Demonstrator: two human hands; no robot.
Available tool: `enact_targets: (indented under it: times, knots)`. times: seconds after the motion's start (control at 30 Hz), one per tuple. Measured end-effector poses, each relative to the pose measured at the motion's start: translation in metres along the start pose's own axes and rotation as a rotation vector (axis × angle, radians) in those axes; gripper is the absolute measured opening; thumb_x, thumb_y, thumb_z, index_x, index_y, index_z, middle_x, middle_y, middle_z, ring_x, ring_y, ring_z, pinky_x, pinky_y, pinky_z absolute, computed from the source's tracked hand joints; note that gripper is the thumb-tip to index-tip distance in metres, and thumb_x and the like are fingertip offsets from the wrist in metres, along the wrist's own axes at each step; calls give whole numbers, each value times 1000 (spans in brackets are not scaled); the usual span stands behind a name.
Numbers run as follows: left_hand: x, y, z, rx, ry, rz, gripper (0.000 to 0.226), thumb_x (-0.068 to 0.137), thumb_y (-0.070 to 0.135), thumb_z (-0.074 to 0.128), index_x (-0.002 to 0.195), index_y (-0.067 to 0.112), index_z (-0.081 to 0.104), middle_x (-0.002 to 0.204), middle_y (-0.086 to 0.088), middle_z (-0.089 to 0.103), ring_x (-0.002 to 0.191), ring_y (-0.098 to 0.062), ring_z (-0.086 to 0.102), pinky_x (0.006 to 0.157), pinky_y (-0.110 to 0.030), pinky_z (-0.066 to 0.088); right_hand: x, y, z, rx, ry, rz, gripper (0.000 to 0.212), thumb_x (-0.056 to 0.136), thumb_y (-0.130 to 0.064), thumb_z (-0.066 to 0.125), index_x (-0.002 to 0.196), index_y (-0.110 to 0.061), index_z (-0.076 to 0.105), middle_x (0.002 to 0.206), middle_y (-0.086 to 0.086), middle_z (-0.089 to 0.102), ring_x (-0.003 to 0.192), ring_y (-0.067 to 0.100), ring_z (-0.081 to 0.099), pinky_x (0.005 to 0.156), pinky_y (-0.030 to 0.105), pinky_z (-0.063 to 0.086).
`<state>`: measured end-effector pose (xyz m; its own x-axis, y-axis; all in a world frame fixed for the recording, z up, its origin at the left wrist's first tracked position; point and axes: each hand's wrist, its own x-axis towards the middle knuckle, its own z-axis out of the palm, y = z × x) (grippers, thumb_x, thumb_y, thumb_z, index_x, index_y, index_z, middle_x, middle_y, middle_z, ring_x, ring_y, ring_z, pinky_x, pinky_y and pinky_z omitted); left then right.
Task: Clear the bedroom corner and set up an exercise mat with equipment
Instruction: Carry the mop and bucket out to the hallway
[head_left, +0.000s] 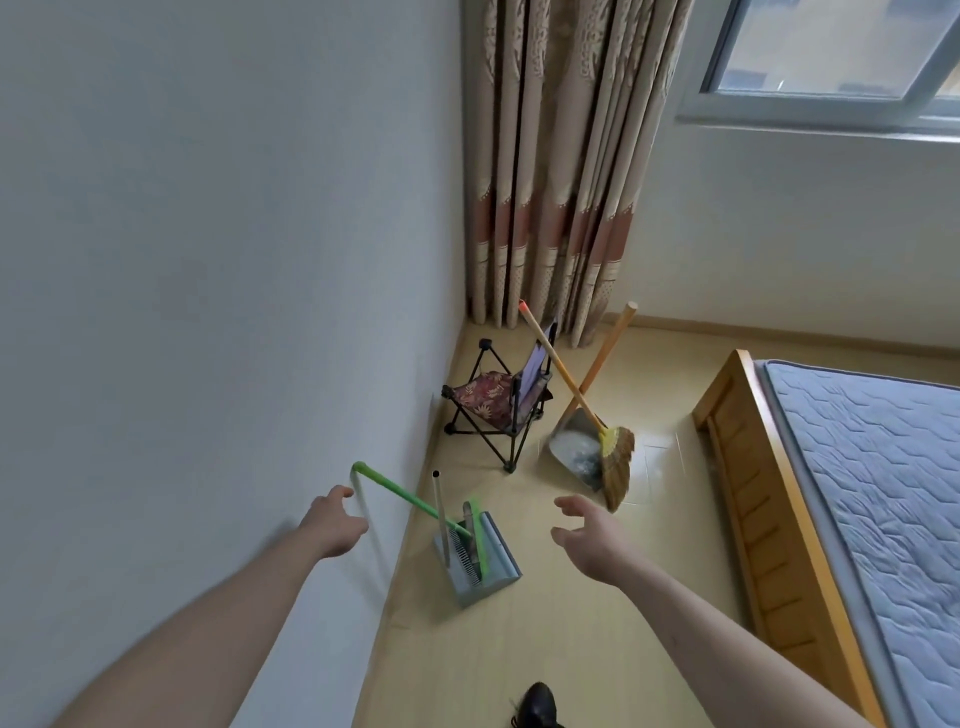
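I am reaching my left hand (335, 522) toward the top of the green broom handle (400, 493) leaning on the wall (208, 260); its fingers are turned away from me, so I cannot tell how they are lying. My right hand (587, 540) is hovering wide, fingers spread, holding nothing, near the grey dustpan (485, 564). In the corner, the folding stool (493, 405) is standing beside a straw broom (615, 462) and metal dustpan (574, 447). The bed (857, 493) is running off the right edge.
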<state>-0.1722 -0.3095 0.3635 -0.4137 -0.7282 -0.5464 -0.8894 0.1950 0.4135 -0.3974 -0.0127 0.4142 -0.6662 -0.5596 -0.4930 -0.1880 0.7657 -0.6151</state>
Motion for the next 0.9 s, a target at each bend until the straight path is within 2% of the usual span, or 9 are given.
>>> enact_targets:
  times: [0.17,0.27,0.33,0.43,0.53,0.63,0.77,0.9]
  knots:
    - [49,28,-4,-73,39,-89,71,89,23,67,152,20,36,148,-17,43,124,-30,54,92,-32,43,61,-4,-25,-23,-31,2,52,95,-30,65,144,-31,50,145,-5,55,122,16,59,103,34,51]
    - [74,34,-5,-122,37,-116,68,89,24,66,151,22,37,145,-16,47,115,-29,58,89,-32,48,89,-9,-34,-45,-55,13,52,95,-31,65,144,-32,50,145,-6,54,123,16,58,102,34,52]
    - [96,34,-4,-150,15,-155,66,88,24,65,149,24,38,134,-14,53,98,-28,62,84,-37,55,108,-14,-37,-54,-72,21,51,94,-31,65,144,-32,51,144,-6,54,122,16,58,101,35,52]
    - [125,34,1,-215,-23,-220,64,90,20,65,148,23,39,102,-6,54,81,-25,60,75,-39,57,130,-22,-40,-62,-94,32,51,95,-30,65,143,-33,50,144,-6,54,120,16,60,98,32,53]
    - [154,41,3,-243,-62,-248,67,92,21,63,153,22,34,106,-9,57,82,-21,56,69,-33,53,152,-30,-39,-54,-85,62,51,94,-30,66,143,-33,50,144,-6,54,118,15,61,96,32,54]
    - [176,46,5,-255,-109,-282,70,92,24,61,155,23,30,100,-6,57,82,-21,54,70,-33,54,167,-38,-33,-37,-81,93,51,94,-28,66,143,-31,50,144,-5,54,115,15,61,97,33,55]
    - [201,47,13,-277,-139,-313,77,91,23,63,158,18,25,100,-4,56,81,-21,56,69,-32,55,185,-47,-21,-21,-111,134,50,96,-27,63,144,-31,49,147,-5,52,110,14,62,85,26,52]
    - [222,42,21,-312,-164,-371,89,87,26,63,161,24,13,109,-1,55,94,-23,60,78,-36,59,199,-49,-7,-7,-123,162,49,96,-27,62,143,-31,49,146,-5,52,109,13,63,93,32,55]
